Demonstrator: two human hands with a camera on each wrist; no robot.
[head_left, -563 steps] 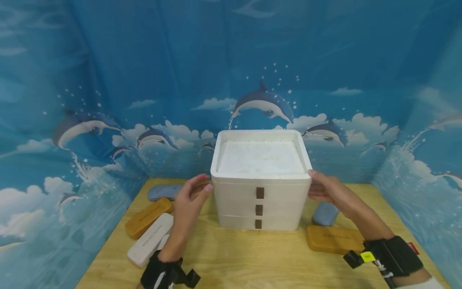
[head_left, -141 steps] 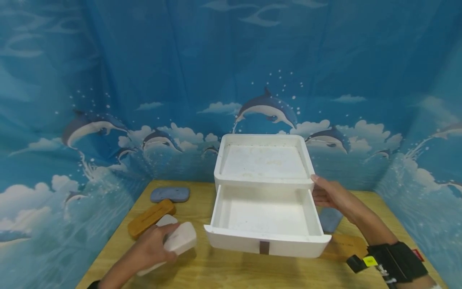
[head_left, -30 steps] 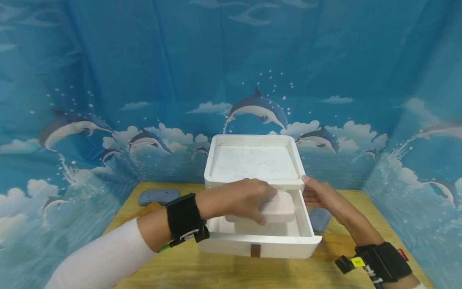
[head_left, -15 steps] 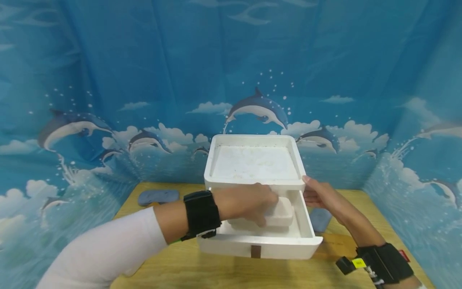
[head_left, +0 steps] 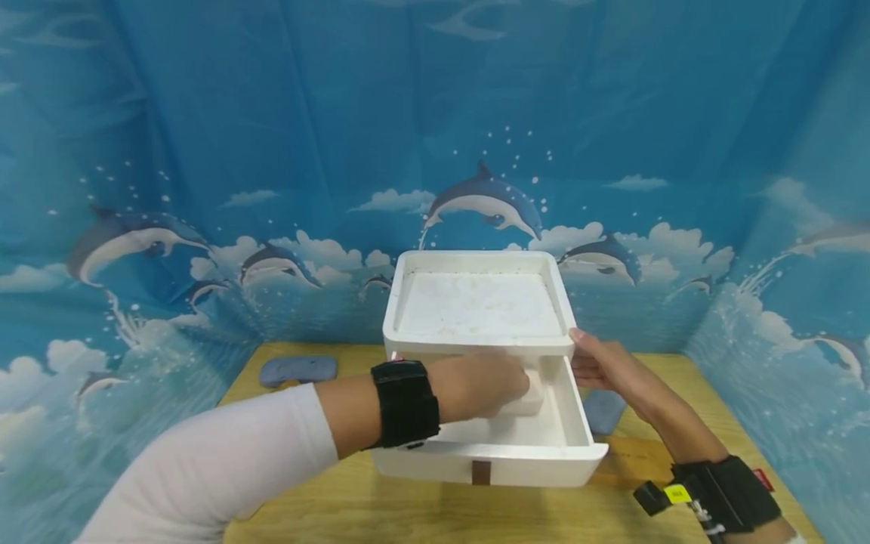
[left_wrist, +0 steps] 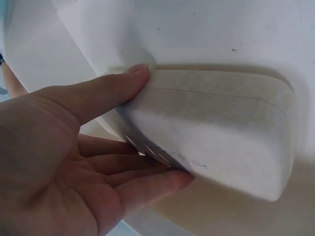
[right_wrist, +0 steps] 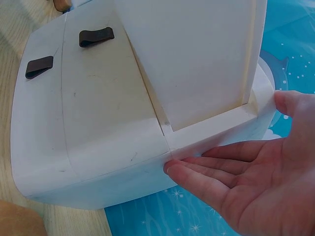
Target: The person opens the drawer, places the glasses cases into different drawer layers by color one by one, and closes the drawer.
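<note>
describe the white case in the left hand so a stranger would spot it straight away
Find the white drawer unit standing mid-table against the dolphin backdrop; its top drawer is pulled open. Deep inside that drawer the left hand holds the white case, a flat oblong with rounded corners. It is the only case inside the unit: the blue case lies out on the table.

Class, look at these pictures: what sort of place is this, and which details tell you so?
Probably a staged recording set, not a home. A dolphin-print blue backdrop curtains a small wooden table on three sides. On it stands a white drawer unit. Both wrists wear black camera straps.
</note>
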